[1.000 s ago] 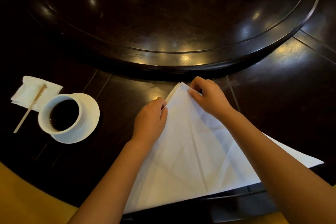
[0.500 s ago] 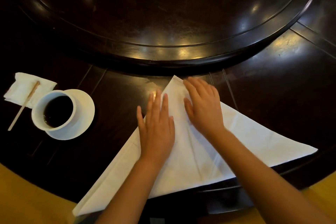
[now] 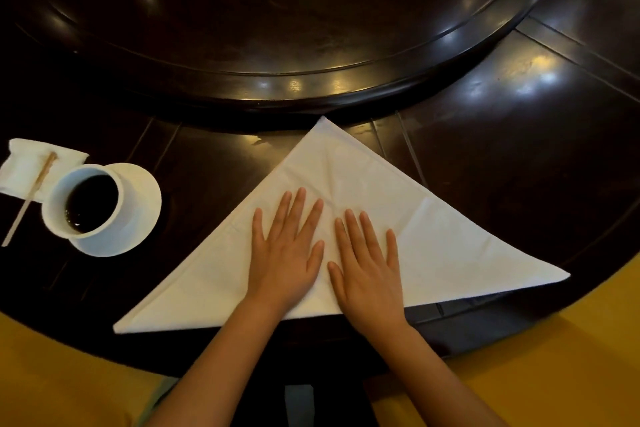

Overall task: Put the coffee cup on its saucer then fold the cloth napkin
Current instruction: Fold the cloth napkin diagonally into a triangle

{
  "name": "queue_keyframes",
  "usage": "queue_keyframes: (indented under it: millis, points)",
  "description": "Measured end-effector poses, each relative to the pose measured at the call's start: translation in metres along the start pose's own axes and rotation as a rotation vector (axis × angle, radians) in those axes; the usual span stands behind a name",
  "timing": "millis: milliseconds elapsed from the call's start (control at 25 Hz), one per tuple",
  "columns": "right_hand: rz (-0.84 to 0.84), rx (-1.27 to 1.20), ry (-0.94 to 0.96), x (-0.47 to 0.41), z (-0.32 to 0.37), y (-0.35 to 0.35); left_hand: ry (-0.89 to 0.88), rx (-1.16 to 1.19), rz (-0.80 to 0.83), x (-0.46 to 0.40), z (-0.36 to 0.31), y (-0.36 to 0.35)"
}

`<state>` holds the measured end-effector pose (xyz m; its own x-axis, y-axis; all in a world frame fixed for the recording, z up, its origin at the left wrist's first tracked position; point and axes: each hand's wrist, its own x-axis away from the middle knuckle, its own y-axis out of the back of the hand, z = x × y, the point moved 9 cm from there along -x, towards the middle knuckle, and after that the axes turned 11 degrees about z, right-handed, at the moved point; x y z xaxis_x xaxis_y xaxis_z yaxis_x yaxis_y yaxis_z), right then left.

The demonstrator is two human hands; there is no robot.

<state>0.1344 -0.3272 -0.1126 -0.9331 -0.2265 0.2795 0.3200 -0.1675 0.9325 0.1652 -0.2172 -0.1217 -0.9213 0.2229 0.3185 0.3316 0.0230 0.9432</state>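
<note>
Two flat palms on the napkin [image 3: 398,218], centre frame: your left hand [image 3: 287,253] and right hand [image 3: 367,263] lie side by side, fingers spread, gripping nothing. Likely you press here to set the crease of the triangle fold. Cup [image 3: 86,201] sits on its saucer [image 3: 142,204] at left, so that step looks done. Stir stick [image 3: 31,194] rests on a paper tissue [image 3: 24,163], upper left, partly cut off. Saucer mostly hidden by cup. Layers under your palms unreadable.
</note>
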Motion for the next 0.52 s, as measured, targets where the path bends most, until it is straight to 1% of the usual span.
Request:
queue_keyframes:
  millis: [160,240,320,520]
  points:
    - [0.027,-0.007,0.003,-0.015,0.007,0.001,0.025,-0.032,-0.015,-0.008,0.012,0.006]
    - [0.031,-0.008,-0.017,-0.011,-0.003,0.001,0.044,-0.041,0.002,-0.008,0.012,0.006]
    - [0.032,-0.01,-0.074,0.001,-0.029,0.003,0.049,-0.034,0.016,-0.007,0.012,0.007]
    - [0.006,0.013,-0.303,0.043,-0.132,0.019,0.052,-0.013,0.034,-0.006,0.01,0.01]
